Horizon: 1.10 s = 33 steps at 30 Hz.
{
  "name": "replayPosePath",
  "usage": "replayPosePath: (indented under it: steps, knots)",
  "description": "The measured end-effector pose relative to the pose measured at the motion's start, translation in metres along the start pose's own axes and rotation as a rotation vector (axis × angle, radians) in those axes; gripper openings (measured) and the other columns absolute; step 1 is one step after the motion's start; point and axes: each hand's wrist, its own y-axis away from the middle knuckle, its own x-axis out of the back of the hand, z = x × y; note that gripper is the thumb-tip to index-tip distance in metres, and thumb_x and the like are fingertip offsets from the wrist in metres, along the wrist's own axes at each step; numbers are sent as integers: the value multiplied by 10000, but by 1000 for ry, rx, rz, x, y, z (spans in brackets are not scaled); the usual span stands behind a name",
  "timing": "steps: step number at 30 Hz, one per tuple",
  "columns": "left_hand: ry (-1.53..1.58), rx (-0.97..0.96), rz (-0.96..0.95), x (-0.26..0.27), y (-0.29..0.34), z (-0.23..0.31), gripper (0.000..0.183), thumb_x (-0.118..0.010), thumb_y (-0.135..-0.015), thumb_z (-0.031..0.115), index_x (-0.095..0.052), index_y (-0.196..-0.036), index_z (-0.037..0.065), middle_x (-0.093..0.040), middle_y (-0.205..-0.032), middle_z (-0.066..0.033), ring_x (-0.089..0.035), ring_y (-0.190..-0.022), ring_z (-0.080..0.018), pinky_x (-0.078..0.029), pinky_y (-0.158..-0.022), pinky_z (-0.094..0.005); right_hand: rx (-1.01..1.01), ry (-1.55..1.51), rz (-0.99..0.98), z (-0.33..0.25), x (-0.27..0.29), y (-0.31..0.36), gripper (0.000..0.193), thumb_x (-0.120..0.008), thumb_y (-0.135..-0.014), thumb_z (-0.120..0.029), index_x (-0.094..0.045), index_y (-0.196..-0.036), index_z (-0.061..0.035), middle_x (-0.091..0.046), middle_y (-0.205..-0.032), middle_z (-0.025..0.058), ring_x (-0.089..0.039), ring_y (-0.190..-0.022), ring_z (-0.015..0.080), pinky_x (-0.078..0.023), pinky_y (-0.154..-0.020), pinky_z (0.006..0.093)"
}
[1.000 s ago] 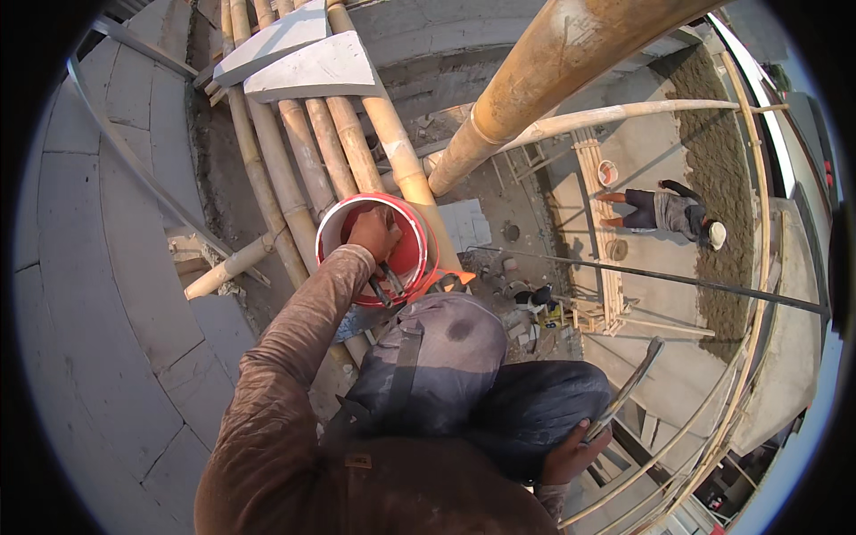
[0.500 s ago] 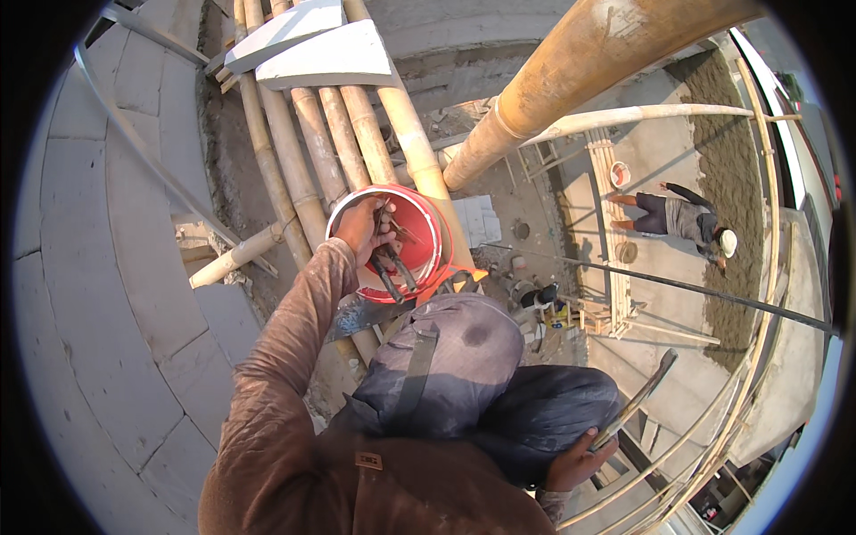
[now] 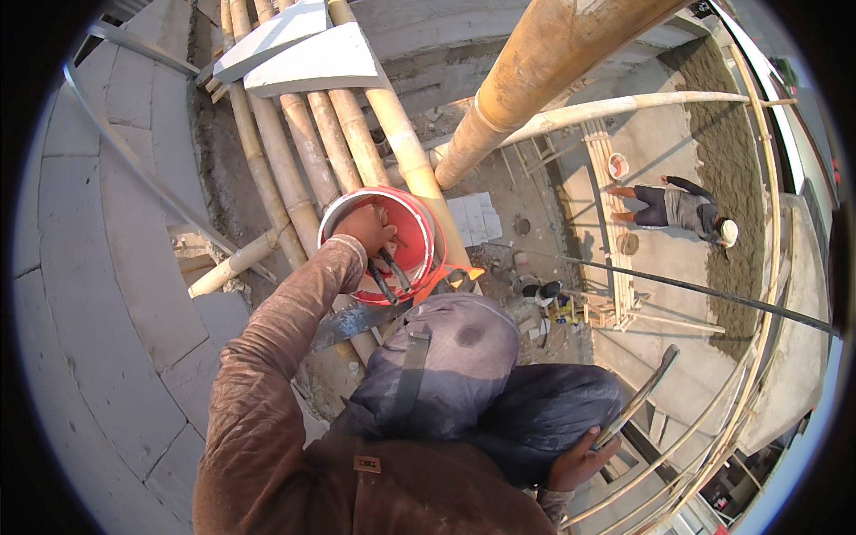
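Observation:
My left hand [image 3: 367, 228] reaches down into a red bucket [image 3: 421, 234] with a whitish rim, its fingers curled together. What they close on, if anything, is hidden. Just below the fingers, two dark handles [image 3: 389, 276] of a tool slant across the bucket, its head out of sight. My right hand [image 3: 580, 464] is wrapped round a long narrow tool [image 3: 644, 392] beside my right knee. That tool has a pale shaft and a dark, slightly curved upper end. An orange handsaw handle [image 3: 453, 278] lies against the bucket by my left knee.
Bamboo poles [image 3: 334, 152] form the platform, with white cut blocks [image 3: 316, 61] on them. A thick bamboo upright [image 3: 526, 85] rises close by. A pale block wall [image 3: 80, 232] runs along the left. Far below right, a person [image 3: 687, 212] in a white helmet is beside a wall.
My left hand has gone deeper into the bucket and its fingers have turned down. The view has shifted slightly. My right hand keeps its tool in place.

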Motion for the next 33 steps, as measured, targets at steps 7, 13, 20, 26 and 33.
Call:
replayPosePath:
  steps: [7,13,20,26,33]
  knots:
    - [-614,-258,-491,3,-33,18,268,-583,-882,209,-713,-1053,48,-698,-1064,-158,-672,-982,-310,-524,-905,-395,-29,10,14,6,-2,1,464,-533,-1020,-276,-458,-1306,81,-557,-1164,243,-548,-1042,359,-416,-940,401]
    - [-774,-365,-565,-35,-66,-3,285,-581,-877,187,-691,-1103,54,-686,-1100,-169,-664,-1021,-317,-522,-915,-397,-19,79,12,2,-1,1,440,-539,-1012,-265,-476,-1284,74,-565,-1138,249,-554,-1037,377,-419,-932,412]
    - [-738,-377,-607,-42,-81,7,291,-584,-869,191,-692,-1102,56,-689,-1088,-172,-667,-1010,-321,-526,-905,-403,-20,134,25,-2,0,0,424,-538,-1002,-250,-475,-1275,68,-562,-1126,254,-548,-1047,394,-418,-930,426]
    - [-745,-340,-608,-28,-81,13,296,-586,-862,195,-694,-1101,58,-691,-1078,-175,-670,-1001,-324,-528,-897,-408,-7,270,40,26,-8,5,470,-529,-992,-276,-466,-1310,64,-546,-1202,271,-522,-1124,424,-381,-993,475]
    - [-718,-304,-648,-47,-78,11,302,-589,-854,199,-696,-1100,61,-693,-1066,-177,-674,-990,-328,-532,-886,-414,-9,239,-115,24,5,5,522,-598,-932,-336,-549,-1312,18,-508,-1321,351,-445,-1256,522,-305,-1116,556]
